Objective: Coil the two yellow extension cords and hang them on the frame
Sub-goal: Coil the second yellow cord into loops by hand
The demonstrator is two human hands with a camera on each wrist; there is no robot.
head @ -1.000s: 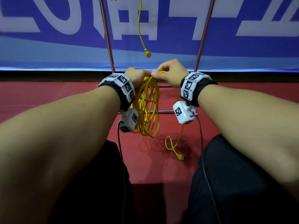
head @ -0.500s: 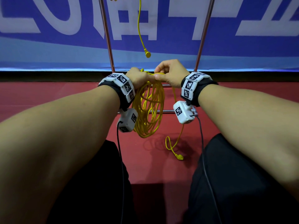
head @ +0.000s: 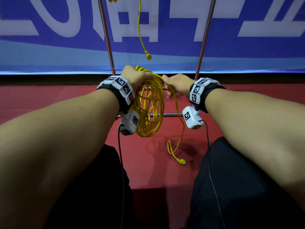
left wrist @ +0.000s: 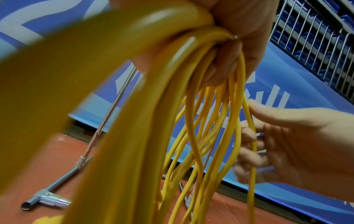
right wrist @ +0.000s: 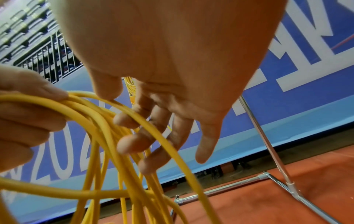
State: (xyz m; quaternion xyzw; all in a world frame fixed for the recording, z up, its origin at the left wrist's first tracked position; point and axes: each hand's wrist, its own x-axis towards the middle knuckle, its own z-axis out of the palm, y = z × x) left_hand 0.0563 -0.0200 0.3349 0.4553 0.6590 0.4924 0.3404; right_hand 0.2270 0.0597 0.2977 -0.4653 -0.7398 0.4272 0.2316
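Observation:
A yellow extension cord (head: 149, 113) hangs as a coil of several loops from my left hand (head: 137, 78), which grips the top of the bundle (left wrist: 191, 121). To its right, my right hand (head: 175, 86) holds the loose strand, thumb on top and fingers (right wrist: 132, 142) curled loosely under it. That strand drops to the red floor and ends in a plug (head: 181, 161). The second yellow cord (head: 140, 30) hangs from the top of the metal frame (head: 105, 35), its end (head: 148, 56) dangling just above my hands.
The frame's two upright poles and its low crossbar (head: 166, 114) stand right behind the coil. A blue banner (head: 247, 47) runs along the back, with red floor (head: 49, 100) below it. My knees in dark trousers (head: 247, 187) flank the floor space under the coil.
My right hand has left the top of the coil and moved right and down along the loose strand. The left hand keeps its grip, and the coil hangs wider.

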